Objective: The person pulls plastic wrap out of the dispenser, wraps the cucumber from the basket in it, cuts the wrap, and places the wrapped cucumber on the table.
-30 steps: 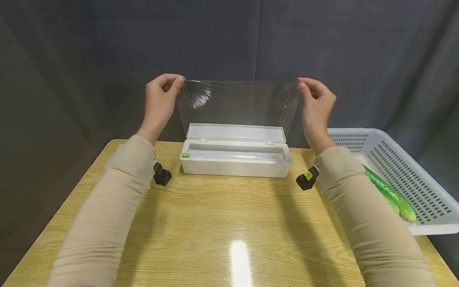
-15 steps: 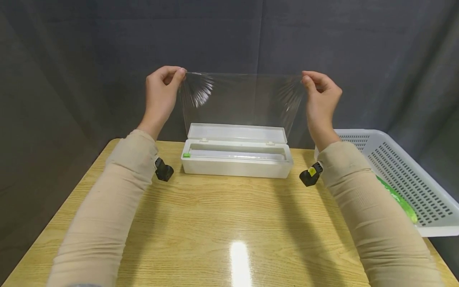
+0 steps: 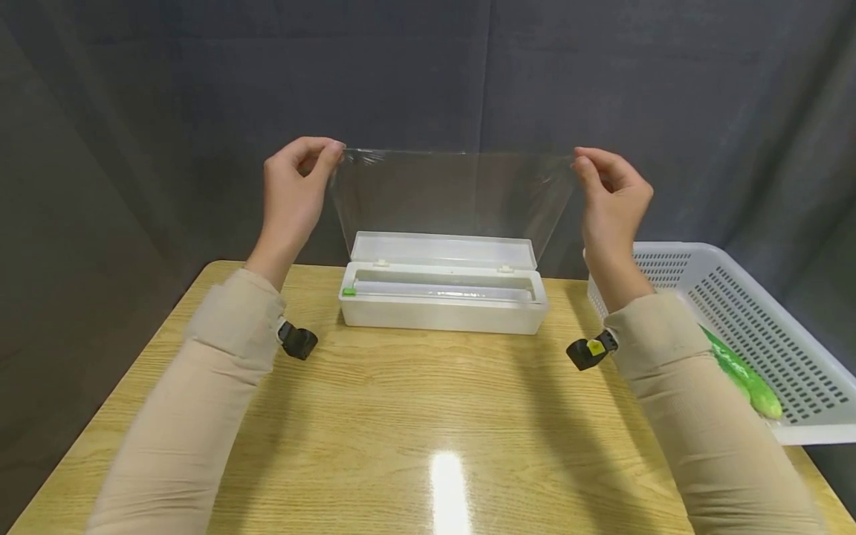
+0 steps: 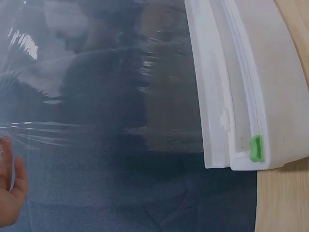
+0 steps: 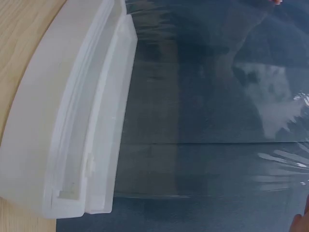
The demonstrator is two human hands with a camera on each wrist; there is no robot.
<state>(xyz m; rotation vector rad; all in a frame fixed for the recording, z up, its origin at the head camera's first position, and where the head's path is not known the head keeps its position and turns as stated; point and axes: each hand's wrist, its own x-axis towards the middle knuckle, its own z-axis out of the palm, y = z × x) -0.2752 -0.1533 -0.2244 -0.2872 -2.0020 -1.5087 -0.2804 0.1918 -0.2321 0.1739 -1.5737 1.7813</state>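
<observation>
Dark curtains hang behind the wooden table (image 3: 401, 416), where a white cling-film dispenser (image 3: 443, 305) stands with its lid open. Left hand (image 3: 292, 189) and right hand (image 3: 611, 199) each pinch an upper corner of the cling film (image 3: 451, 197), stretched upward from the dispenser. Compared with a moment ago, the hands are lower and wider apart, so the sheet looks flatter, with fewer wrinkles. Cucumbers (image 3: 742, 375) lie in the white basket (image 3: 782, 327) at right.
</observation>
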